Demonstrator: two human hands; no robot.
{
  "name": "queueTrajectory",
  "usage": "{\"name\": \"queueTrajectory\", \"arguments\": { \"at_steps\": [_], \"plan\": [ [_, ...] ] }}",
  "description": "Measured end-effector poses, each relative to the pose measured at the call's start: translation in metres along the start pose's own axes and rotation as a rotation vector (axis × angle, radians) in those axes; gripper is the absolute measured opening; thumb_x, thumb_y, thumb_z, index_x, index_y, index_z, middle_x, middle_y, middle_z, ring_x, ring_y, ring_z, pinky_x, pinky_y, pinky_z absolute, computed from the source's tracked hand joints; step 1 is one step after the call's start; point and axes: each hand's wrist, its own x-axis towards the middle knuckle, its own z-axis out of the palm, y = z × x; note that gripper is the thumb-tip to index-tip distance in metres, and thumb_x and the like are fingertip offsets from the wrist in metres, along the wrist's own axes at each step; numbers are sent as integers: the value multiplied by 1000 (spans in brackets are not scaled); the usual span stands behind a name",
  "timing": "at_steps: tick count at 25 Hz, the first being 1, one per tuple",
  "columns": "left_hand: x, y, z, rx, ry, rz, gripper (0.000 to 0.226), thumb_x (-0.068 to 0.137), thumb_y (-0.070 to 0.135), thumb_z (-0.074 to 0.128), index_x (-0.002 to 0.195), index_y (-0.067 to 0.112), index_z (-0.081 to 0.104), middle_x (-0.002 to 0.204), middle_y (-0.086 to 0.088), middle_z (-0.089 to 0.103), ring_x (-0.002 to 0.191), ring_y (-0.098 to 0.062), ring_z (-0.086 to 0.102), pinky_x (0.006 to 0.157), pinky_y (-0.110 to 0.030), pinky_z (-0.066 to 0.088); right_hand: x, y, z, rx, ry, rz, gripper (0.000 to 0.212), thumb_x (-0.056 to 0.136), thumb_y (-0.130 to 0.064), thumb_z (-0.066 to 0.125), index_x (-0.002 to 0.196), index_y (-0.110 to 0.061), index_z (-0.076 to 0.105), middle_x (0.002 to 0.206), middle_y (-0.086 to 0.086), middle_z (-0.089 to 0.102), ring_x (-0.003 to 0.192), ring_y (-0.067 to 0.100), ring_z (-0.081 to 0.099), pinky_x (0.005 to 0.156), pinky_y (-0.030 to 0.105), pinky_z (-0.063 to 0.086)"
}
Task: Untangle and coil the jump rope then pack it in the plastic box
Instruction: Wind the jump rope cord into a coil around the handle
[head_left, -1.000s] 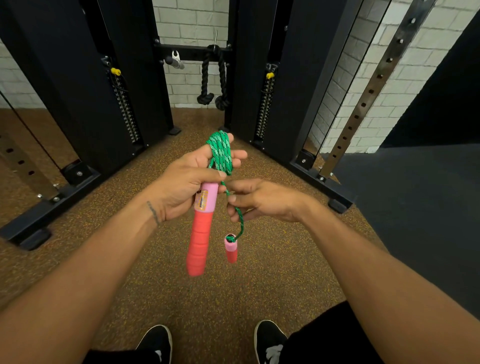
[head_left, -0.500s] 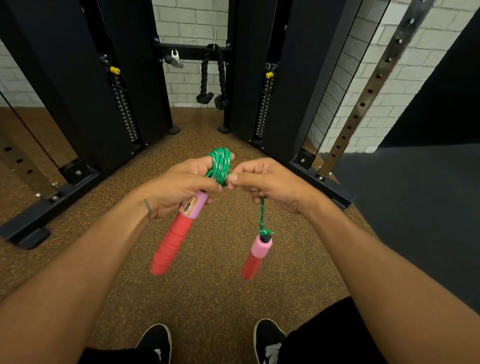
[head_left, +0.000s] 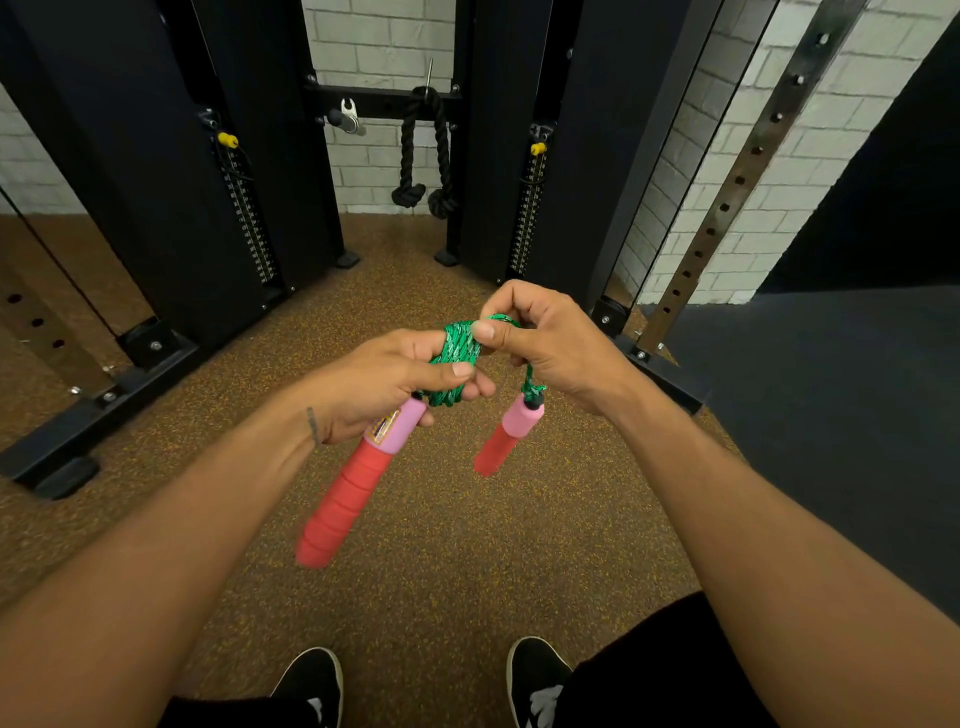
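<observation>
Head camera view: both forearms reach forward over speckled rubber flooring (head_left: 415, 561), hands meeting at centre. Left hand (head_left: 384, 384) is closed around a coil of green braided rope (head_left: 457, 348) and the pink collar of a ribbed red foam handle (head_left: 345, 499), which slants down-left. Right hand (head_left: 545, 348) pinches the rope's top loop; the second handle (head_left: 506, 436) dangles just below it on a short cord.
</observation>
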Motion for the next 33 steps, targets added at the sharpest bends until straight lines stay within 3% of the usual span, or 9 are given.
{"name": "queueTrajectory", "arguments": {
  "at_steps": [6,12,15,17,22,25,30,33],
  "plan": [
    [-5,1,1,-21,-123,5,44,86,17,62,128,11,59,100,1,73,84,-3,63,54,-17,49,0,1,-4,58,4,1,7,92,-17,69,88,-14,64,75,-3,65,63,5,64,59,22,42],
    [-9,1,7,-145,-237,39,44,87,12,59,131,16,61,99,-2,71,82,-4,63,56,-19,47,3,4,-5,233,-45,130,28,82,-40,63,81,-12,67,68,-6,67,65,10,59,67,26,45],
    [-10,2,8,-183,-204,51,40,90,21,57,130,15,63,97,-5,71,80,-5,63,53,-19,47,5,9,-1,250,-59,145,34,84,-50,63,80,-17,71,78,14,60,78,28,50,79,38,41],
    [-9,2,9,-167,-144,57,38,95,32,56,128,15,64,94,-5,71,76,-5,62,52,-20,46,5,10,-1,253,-64,168,37,87,-53,62,84,-17,72,87,20,54,85,30,44,75,42,37],
    [-6,1,15,-251,-60,76,41,91,32,54,124,12,67,86,-4,71,69,-4,61,46,-18,44,4,13,1,220,-114,278,47,92,-57,53,98,-15,73,73,6,55,65,16,46,64,28,40],
    [-4,2,15,-395,2,136,37,92,32,53,118,12,71,85,-2,71,69,-4,61,45,-17,44,6,18,5,230,-84,265,38,102,-42,50,111,-14,73,79,5,56,66,10,48,63,23,42],
    [-3,3,6,-492,35,169,43,91,27,55,129,8,63,91,0,67,75,-4,60,47,-17,47,7,18,8,202,-110,271,26,102,-29,55,110,-8,68,87,4,65,74,11,61,83,37,51],
    [-3,4,7,-544,71,191,42,92,26,55,131,11,62,90,-1,68,72,-6,62,49,-17,49,5,10,18,291,-117,284,20,103,-24,52,108,-27,70,91,-3,69,78,9,65,104,49,46]
  ]
}}
